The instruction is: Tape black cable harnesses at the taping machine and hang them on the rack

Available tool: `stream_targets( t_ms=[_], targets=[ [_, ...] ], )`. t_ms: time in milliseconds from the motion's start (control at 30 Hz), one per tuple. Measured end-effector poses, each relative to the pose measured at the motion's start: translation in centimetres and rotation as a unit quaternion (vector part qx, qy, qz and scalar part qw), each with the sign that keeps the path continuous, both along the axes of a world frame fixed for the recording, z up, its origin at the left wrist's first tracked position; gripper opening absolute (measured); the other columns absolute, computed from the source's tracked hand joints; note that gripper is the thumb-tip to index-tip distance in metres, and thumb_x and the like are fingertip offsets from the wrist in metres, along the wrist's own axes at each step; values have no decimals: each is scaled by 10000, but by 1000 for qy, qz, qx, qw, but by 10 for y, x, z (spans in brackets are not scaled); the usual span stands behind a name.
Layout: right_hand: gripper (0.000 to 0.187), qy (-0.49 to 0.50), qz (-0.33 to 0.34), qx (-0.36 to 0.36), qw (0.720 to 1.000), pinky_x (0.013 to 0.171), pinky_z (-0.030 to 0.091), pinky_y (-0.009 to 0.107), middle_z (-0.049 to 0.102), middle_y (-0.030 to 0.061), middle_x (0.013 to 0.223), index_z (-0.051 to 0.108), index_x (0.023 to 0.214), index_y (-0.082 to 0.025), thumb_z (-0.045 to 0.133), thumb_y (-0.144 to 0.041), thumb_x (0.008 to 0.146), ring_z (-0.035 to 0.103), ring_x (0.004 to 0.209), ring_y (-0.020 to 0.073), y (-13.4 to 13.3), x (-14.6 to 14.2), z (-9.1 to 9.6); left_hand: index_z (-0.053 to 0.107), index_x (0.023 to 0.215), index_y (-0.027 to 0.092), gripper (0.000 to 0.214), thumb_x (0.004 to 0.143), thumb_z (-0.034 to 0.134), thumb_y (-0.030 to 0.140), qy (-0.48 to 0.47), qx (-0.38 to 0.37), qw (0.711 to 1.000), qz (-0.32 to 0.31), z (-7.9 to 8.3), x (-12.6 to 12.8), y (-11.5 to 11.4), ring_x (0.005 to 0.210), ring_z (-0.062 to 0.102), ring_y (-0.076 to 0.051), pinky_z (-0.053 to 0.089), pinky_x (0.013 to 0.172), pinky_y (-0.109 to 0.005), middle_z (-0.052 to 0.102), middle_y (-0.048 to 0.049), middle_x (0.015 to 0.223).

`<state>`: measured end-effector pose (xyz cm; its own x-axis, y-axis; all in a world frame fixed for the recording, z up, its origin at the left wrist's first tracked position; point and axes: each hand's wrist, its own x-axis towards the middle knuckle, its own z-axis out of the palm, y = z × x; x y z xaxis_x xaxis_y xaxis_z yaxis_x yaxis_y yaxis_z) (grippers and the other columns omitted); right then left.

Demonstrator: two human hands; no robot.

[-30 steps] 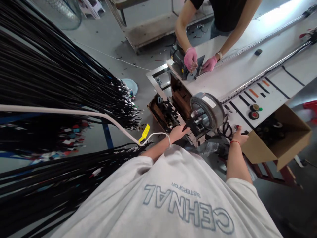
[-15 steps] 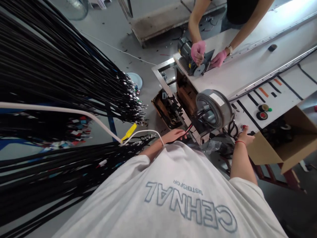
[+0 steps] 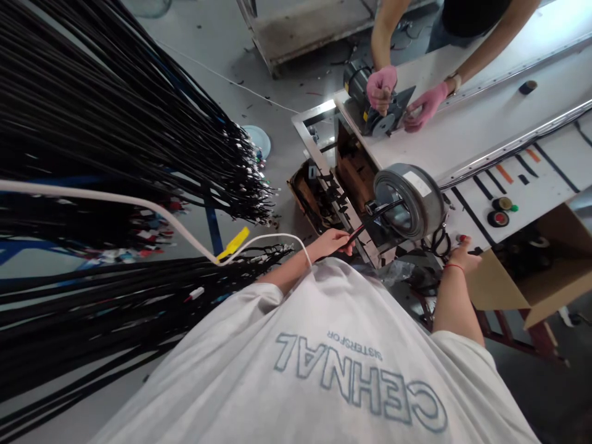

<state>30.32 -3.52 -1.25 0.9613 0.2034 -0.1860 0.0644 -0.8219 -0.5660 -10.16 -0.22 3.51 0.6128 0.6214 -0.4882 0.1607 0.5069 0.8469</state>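
My left hand [image 3: 333,242] is closed around the end of a black cable [image 3: 356,234] with a bit of red on it. From there the dark strand leads towards a grey ring-shaped drum [image 3: 409,200] at the table's end. My right hand [image 3: 464,256], with a red cord on the wrist, rests at the table's near edge. A fingertip lies at a small red button [image 3: 461,238], and the thumb is apart from the other fingers. Close by hang black-handled scissors [image 3: 438,242].
Black cable bundles [image 3: 185,117] hang at my left, behind a white cord with a yellow tag [image 3: 232,245]. Across the long white table [image 3: 462,142], a co-worker's pink-gloved hands are at a small motor machine [image 3: 383,123]. A cardboard box [image 3: 504,277] stands at right.
The view has shifted slightly. My left hand keeps hold of the cable, which now shows more clearly towards the drum. My right hand stays by the button. The co-worker's gloved hands have moved slightly.
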Motion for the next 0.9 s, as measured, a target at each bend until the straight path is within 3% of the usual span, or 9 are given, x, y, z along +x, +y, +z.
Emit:
stream_targets(
  t_ms=[100, 167, 267, 333, 433, 567, 633, 767, 900],
  targets=[
    [516, -23, -50, -2, 998, 1060, 385, 497, 540, 279, 1245, 475, 1107, -127, 595, -555, 845, 503, 1241, 376, 3, 2, 1, 679, 985, 102, 381, 839, 658, 453, -77, -115, 989, -58, 4, 1, 10, 778, 677, -156, 490, 672, -237, 732, -113, 914],
    [506, -33, -23, 32, 999, 1063, 382, 474, 538, 264, 1261, 488, 1137, -107, 624, -494, 839, 506, 1238, 352, 0, -1, 7, 674, 1032, 111, 426, 820, 678, 480, -110, -138, 981, -76, 4, 8, 12, 812, 677, -160, 501, 704, -256, 722, -134, 1008],
    [543, -125, 64, 116, 983, 1062, 378, 449, 517, 229, 1299, 490, 1203, -100, 635, -462, 824, 485, 1251, 313, -21, -27, 25, 661, 1030, 109, 407, 858, 634, 477, -106, -85, 988, -67, 3, 21, 5, 814, 664, -149, 495, 732, -257, 719, -123, 981],
    [524, -153, 158, 201, 955, 1008, 424, 428, 548, 183, 1267, 514, 1213, -130, 572, -508, 856, 531, 1186, 278, -43, -61, 41, 660, 972, 110, 342, 901, 577, 434, -58, 8, 997, -59, 4, 27, -3, 762, 641, -135, 477, 712, -244, 715, -88, 897],
    [425, 14, 315, 268, 910, 868, 490, 389, 664, 101, 996, 629, 1013, -161, 490, -546, 898, 633, 907, 222, -66, -127, 60, 654, 810, 122, 310, 942, 499, 357, 64, 192, 978, -39, 7, 30, -15, 699, 596, -126, 433, 676, -228, 689, -43, 794],
    [448, 313, 424, 207, 824, 660, 482, 315, 677, 58, 815, 671, 950, -159, 652, -571, 776, 598, 705, 185, -49, -199, 61, 647, 796, 138, 303, 960, 460, 310, 171, 315, 932, -48, 12, 29, -21, 668, 584, -139, 401, 642, -223, 664, -27, 728],
    [427, 362, 440, 204, 796, 584, 433, 278, 631, 23, 707, 669, 859, -161, 705, -564, 723, 534, 622, 150, -30, -215, 53, 652, 836, 144, 262, 955, 474, 295, 203, 339, 917, -58, 14, 27, -21, 684, 600, -150, 410, 651, -225, 673, -32, 744],
    [368, 424, 414, 233, 771, 503, 343, 245, 498, -35, 571, 595, 692, -186, 736, -526, 708, 403, 524, 98, -10, -220, 40, 662, 860, 164, 275, 967, 452, 305, 238, 353, 903, -61, 15, 25, -19, 737, 640, -167, 449, 725, -246, 706, -39, 789],
    [353, 516, 400, 230, 722, 479, 335, 242, 443, -52, 534, 552, 657, -197, 748, -490, 683, 369, 486, 90, -5, -217, 35, 677, 879, 148, 377, 989, 391, 367, 173, 285, 941, -55, 5, 26, -17, 728, 661, -168, 484, 763, -274, 722, -58, 785]
  ],
)
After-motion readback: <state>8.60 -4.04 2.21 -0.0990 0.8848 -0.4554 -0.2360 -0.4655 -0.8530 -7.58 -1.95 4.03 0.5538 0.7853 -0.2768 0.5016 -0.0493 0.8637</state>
